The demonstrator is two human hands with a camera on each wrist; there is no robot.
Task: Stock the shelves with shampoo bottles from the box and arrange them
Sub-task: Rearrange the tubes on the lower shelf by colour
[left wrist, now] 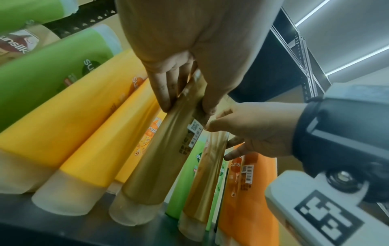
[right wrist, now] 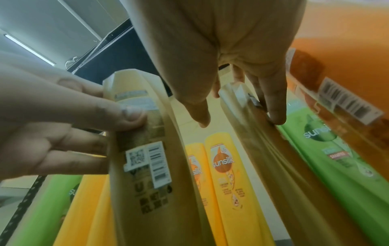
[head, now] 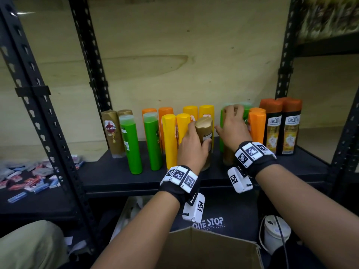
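Note:
Two gold shampoo bottles stand at the front of the black shelf (head: 116, 177). My left hand (head: 196, 136) grips the left gold bottle (head: 204, 131) near its cap, thumb and fingers on opposite sides (left wrist: 187, 106). My right hand (head: 231, 121) curls its fingers over the top of the right gold bottle (head: 226, 158), which it mostly hides in the head view. In the right wrist view this bottle (right wrist: 263, 149) is blurred, with the fingers (right wrist: 275, 113) behind it and the thumb a little apart. Both bottles stand between the yellow bottles (head: 170, 140) and the orange bottles (head: 256, 125).
Green bottles (head: 132, 144) and two more gold ones (head: 112, 131) stand to the left, dark Shayla bottles (head: 289, 129) at the far right. An open cardboard box (head: 204, 249) sits below the shelf. Small packets (head: 29, 175) lie on the neighbouring left shelf. Black uprights (head: 44, 117) frame the bay.

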